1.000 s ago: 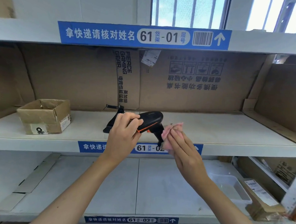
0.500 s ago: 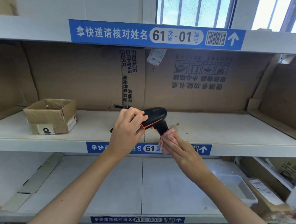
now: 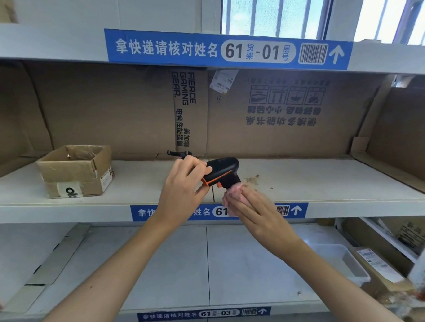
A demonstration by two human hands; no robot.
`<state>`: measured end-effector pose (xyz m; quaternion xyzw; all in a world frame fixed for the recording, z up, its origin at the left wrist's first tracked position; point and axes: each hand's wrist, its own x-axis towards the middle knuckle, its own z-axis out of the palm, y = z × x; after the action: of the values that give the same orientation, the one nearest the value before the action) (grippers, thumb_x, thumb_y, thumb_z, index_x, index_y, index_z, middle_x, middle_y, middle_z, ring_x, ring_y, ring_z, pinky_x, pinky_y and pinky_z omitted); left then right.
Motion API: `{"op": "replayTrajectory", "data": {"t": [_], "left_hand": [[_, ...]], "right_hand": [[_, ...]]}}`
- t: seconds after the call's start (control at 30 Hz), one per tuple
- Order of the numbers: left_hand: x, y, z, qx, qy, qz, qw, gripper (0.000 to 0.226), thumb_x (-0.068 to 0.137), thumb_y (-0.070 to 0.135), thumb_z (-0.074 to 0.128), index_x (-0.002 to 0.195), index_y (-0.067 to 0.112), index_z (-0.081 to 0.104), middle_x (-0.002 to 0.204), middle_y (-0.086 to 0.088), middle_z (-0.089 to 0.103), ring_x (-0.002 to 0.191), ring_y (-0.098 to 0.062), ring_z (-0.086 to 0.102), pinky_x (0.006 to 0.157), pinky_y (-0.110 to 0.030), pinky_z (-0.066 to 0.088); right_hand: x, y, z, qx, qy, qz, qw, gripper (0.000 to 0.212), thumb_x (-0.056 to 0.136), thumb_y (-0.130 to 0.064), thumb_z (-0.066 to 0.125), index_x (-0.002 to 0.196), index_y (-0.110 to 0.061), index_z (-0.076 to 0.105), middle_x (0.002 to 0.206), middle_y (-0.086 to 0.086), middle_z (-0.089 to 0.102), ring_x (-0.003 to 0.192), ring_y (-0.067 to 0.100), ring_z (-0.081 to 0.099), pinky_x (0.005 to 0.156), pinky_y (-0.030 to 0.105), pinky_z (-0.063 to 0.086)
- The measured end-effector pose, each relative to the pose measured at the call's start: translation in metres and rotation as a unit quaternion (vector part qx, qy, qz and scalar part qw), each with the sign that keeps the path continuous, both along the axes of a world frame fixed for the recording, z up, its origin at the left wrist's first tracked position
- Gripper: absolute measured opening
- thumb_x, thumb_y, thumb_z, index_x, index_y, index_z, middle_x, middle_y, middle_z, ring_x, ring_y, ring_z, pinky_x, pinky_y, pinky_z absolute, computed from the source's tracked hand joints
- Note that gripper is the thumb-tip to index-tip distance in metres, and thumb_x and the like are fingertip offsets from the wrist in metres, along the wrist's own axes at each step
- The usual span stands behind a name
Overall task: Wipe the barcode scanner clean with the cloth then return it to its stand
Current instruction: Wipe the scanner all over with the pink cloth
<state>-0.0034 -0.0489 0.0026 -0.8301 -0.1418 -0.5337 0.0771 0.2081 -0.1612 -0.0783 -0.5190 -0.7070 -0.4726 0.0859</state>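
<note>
Head view: my left hand (image 3: 183,184) is clamped round the front of the scanner (image 3: 222,170), fingers over the top and thumb underneath, holding it in the air just above the middle shelf (image 3: 328,184). The body runs roughly level, left to right, and the grip drops down and right, straight into my right hand (image 3: 255,212). That hand is closed round the pink cloth (image 3: 234,191), bunching it against the grip. So wiping is the step in hand, I'd say, and the body is likely next. The stand (image 3: 176,154) is what matters for the return: 1 thin black arm pokes out just behind and left of my left hand, and the rest is hidden. My left hand is the nearer one, so it should carry the scanner back. A cardboard box (image 3: 75,171) sits well off left.
</note>
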Motion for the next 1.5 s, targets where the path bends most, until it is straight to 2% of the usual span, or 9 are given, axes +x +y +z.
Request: {"op": "replayTrajectory", "data": {"t": [0.13,0.27,0.4,0.6,0.87,0.97,1.1,1.27,1.5], "left_hand": [[-0.007,0.002,-0.004,0.014,0.008,-0.003,1.000,0.032,0.071,0.001,0.081,0.098,0.002,0.064,0.098,-0.013,0.061,0.087,-0.029,0.055,0.063,-0.037,0.052],[-0.013,0.007,-0.011,0.013,0.005,-0.004,1.000,0.032,0.071,-0.001,0.081,0.097,0.001,0.063,0.100,-0.014,0.060,0.090,-0.029,0.056,0.066,-0.038,0.054],[-0.021,0.010,-0.022,-0.003,0.004,-0.014,1.000,0.035,0.068,0.001,0.082,0.096,0.002,0.060,0.102,-0.014,0.059,0.094,-0.027,0.055,0.078,-0.028,0.048],[-0.025,0.003,-0.027,-0.007,-0.024,-0.058,0.998,0.044,0.066,0.004,0.084,0.094,0.008,0.051,0.101,-0.013,0.058,0.093,-0.027,0.056,0.078,-0.027,0.046],[-0.033,0.010,-0.018,0.017,0.001,-0.056,0.998,0.039,0.065,-0.002,0.082,0.095,0.004,0.057,0.105,-0.011,0.056,0.097,-0.024,0.051,0.081,-0.025,0.045],[-0.031,0.011,-0.022,0.012,0.011,-0.058,0.998,0.037,0.066,0.000,0.083,0.093,0.001,0.058,0.104,-0.014,0.058,0.096,-0.025,0.053,0.078,-0.030,0.050],[-0.025,0.007,-0.028,0.004,0.013,-0.077,0.997,0.043,0.065,0.005,0.085,0.093,0.004,0.052,0.103,-0.015,0.059,0.095,-0.024,0.055,0.076,-0.029,0.050],[-0.024,0.007,-0.028,-0.016,0.014,-0.069,0.997,0.045,0.064,0.005,0.086,0.095,0.001,0.054,0.103,-0.016,0.059,0.096,-0.021,0.054,0.076,-0.028,0.051],[-0.031,0.017,-0.027,0.027,0.036,-0.067,0.997,0.050,0.064,0.003,0.085,0.099,0.008,0.049,0.104,-0.015,0.060,0.099,-0.024,0.052,0.084,-0.027,0.047]], "right_hand": [[-0.005,-0.011,-0.005,-0.052,-0.015,-0.048,0.997,0.089,0.074,-0.001,0.082,0.149,0.000,0.035,0.155,0.015,0.040,0.146,0.037,0.032,0.118,0.050,0.030],[-0.011,-0.030,-0.004,-0.098,0.005,-0.057,0.994,0.082,0.064,-0.002,0.090,0.138,-0.004,0.055,0.148,0.012,0.051,0.139,0.037,0.043,0.097,0.045,0.055],[-0.021,-0.037,0.004,0.017,0.115,0.033,0.993,0.056,0.083,0.017,0.064,0.136,0.003,0.054,0.146,0.016,0.051,0.140,0.039,0.041,0.098,0.046,0.054],[-0.059,-0.018,0.030,0.087,0.248,0.129,0.956,0.038,0.107,-0.012,0.037,0.141,0.000,0.047,0.150,0.010,0.044,0.143,0.028,0.038,0.121,0.037,0.029],[-0.039,-0.035,-0.016,-0.011,0.318,0.070,0.946,0.048,0.085,0.010,0.068,0.131,0.000,0.061,0.144,0.009,0.050,0.134,0.030,0.049,0.101,0.053,0.050],[-0.038,-0.044,-0.013,0.025,0.285,0.066,0.956,0.036,0.094,-0.008,0.052,0.128,0.001,0.062,0.139,0.010,0.055,0.133,0.025,0.049,0.105,0.046,0.047],[-0.054,-0.034,0.011,0.092,0.324,0.117,0.934,0.046,0.091,0.007,0.055,0.136,0.000,0.054,0.146,0.010,0.050,0.140,0.026,0.045,0.117,0.037,0.036],[-0.061,-0.017,0.025,0.067,0.397,0.164,0.901,0.056,0.090,0.012,0.058,0.143,-0.004,0.048,0.151,0.004,0.046,0.143,0.016,0.040,0.118,0.035,0.035],[-0.041,-0.022,-0.010,0.005,0.386,0.143,0.911,0.054,0.084,0.011,0.061,0.135,-0.008,0.058,0.146,-0.002,0.051,0.138,0.012,0.047,0.114,0.029,0.039]]}}
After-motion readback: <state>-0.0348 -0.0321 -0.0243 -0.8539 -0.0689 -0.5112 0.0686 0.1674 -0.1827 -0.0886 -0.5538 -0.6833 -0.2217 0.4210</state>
